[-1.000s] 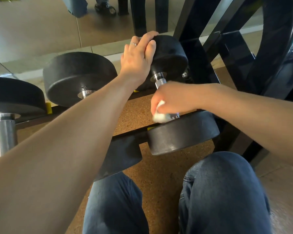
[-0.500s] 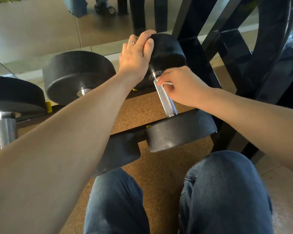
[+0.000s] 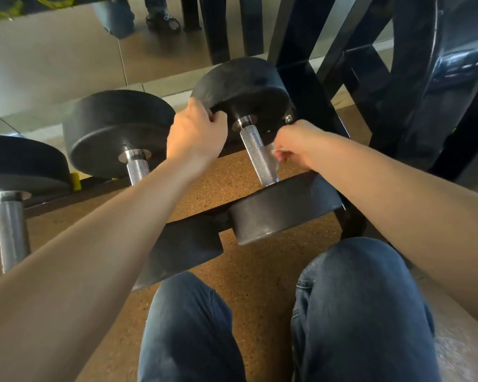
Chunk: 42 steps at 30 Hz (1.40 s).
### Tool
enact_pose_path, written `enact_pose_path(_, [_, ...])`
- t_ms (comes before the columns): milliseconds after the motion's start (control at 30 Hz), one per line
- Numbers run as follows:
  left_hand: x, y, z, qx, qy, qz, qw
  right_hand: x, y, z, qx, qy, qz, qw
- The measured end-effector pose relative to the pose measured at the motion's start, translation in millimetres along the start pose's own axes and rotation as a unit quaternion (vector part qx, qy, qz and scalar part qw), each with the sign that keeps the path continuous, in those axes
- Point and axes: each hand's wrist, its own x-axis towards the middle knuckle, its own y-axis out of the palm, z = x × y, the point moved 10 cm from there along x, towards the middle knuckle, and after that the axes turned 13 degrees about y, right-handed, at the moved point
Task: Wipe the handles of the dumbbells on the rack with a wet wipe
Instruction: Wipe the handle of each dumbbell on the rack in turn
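While two knees in blue denim jeans [image 3: 359,307] fill the near edge over the speckled brown cork floor [image 3: 260,277], both bare forearms reach far toward the black metal dumbbell rack [image 3: 193,235]. On the right end of the rack lies a black round-headed dumbbell [image 3: 282,210] with a knurled silver steel handle [image 3: 257,155], its near head low and its far head raised. The right hand [image 3: 295,144] sits just right of that handle, its grip pinching a small white wet wipe [image 3: 273,154] that is blurred; whether the wipe touches the steel I cannot tell. The left hand [image 3: 196,133] is farther left, its grip curled onto the lower rim of the dumbbell's far head. Left of it rest a second black dumbbell [image 3: 116,130] and a third black dumbbell [image 3: 14,172]. Beyond stands a mirror wall [image 3: 53,59].
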Motion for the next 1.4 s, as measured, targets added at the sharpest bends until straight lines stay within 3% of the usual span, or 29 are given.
enact_pose_path(67, [-6.1, 8.5, 3.0, -0.006, -0.014, 0.044, 0.999, -8.2, 16.4, -6.2, 0.023, 0.032, 0.05, 0.998])
enact_pose_path(100, [-11.1, 23.4, 4.4, -0.002, -0.015, 0.107, 0.994, -9.1, 19.0, -7.4, 0.036, 0.041, 0.058, 0.997])
enact_pose_path(200, [-41.1, 75.8, 9.3, 0.006, -0.044, 0.338, 0.94, -7.4, 19.1, -9.4, 0.013, 0.055, 0.058, 0.997])
enact_pose_path(267, [-51.9, 96.4, 10.3, -0.056, -0.085, 0.393, 0.914, -9.8, 18.2, -8.5, -0.009, 0.051, 0.053, 0.997])
enact_pose_path(433, [-49.3, 112.6, 1.9, -0.146, -0.097, 0.371, 0.912, -12.5, 29.5, -13.9, 0.011, 0.073, 0.113, 0.991])
enact_pose_path(733, [-48.5, 104.7, 3.1, -0.199, -0.07, 0.313, 0.926, -18.7, 19.5, -7.8, 0.004, 0.038, 0.077, 0.996])
enact_pose_path(833, [-47.8, 96.9, 15.2, -0.171, -0.082, 0.312, 0.931, -27.0, 4.0, -4.4, 0.046, 0.011, 0.045, 0.998])
enact_pose_path(933, [-45.6, 82.0, 38.3, -0.126, -0.117, 0.287, 0.942, -31.8, -9.0, 11.5, 0.121, -0.064, 0.063, 0.989])
enact_pose_path(967, [-47.7, 79.5, 43.9, -0.11, -0.126, 0.29, 0.942, -39.4, -9.0, 22.2, 0.106, -0.119, 0.071, 0.985])
enact_pose_path(1033, [-50.9, 76.6, 50.7, -0.08, -0.139, 0.291, 0.943, -69.3, -2.3, 47.9, -0.059, -0.291, 0.019, 0.955])
enact_pose_path(1100, [-51.7, 76.2, 51.6, -0.037, -0.135, 0.297, 0.944, -102.1, 22.9, 51.8, -0.265, -0.426, -0.025, 0.865])
enact_pose_path(1167, [-50.5, 71.3, 52.7, -0.006, -0.131, 0.284, 0.95, -110.3, 44.7, 38.0, -0.422, -0.443, -0.024, 0.791])
enact_pose_path(1233, [-46.8, 63.8, 54.7, -0.004, -0.111, 0.251, 0.962, -108.7, 52.1, 28.1, -0.523, -0.399, -0.003, 0.753])
enact_pose_path(1333, [-43.5, 60.3, 42.7, -0.055, -0.041, 0.23, 0.971, -106.0, 45.3, 29.4, -0.551, -0.351, 0.015, 0.757])
enact_pose_path(1400, [-45.9, 64.9, 35.8, -0.072, -0.025, 0.24, 0.968, -93.0, 20.6, 43.9, -0.472, -0.327, -0.046, 0.817])
